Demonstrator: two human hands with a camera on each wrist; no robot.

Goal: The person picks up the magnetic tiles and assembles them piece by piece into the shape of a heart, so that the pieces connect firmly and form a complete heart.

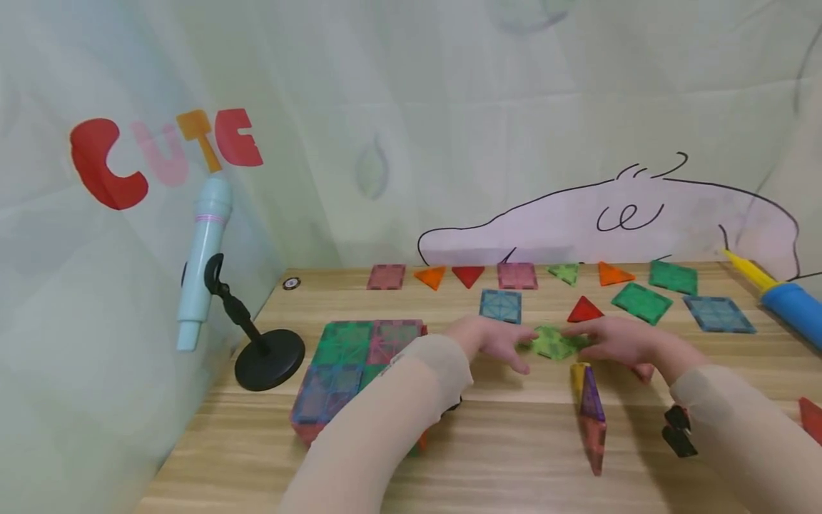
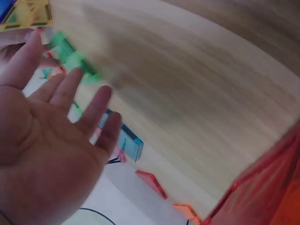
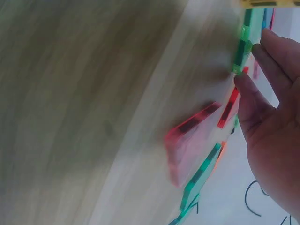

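Light green magnetic tiles lie on the table between the two hands. The left hand reaches in from the left with its fingers spread, fingertips right at the green tiles' edge. Its bare palm shows in the left wrist view. From the other side the right hand points at the same tiles, fingers extended and fingertips at their right edge. Closer to the body, yellow, purple and red tiles stand upright in a row. A pinkish red tile is near the right hand in the right wrist view.
A stack of tiles sits left of the left forearm. Flat square and triangular tiles line the back. A toy microphone on a black stand is at the left. At the right edge lies a blue and yellow toy.
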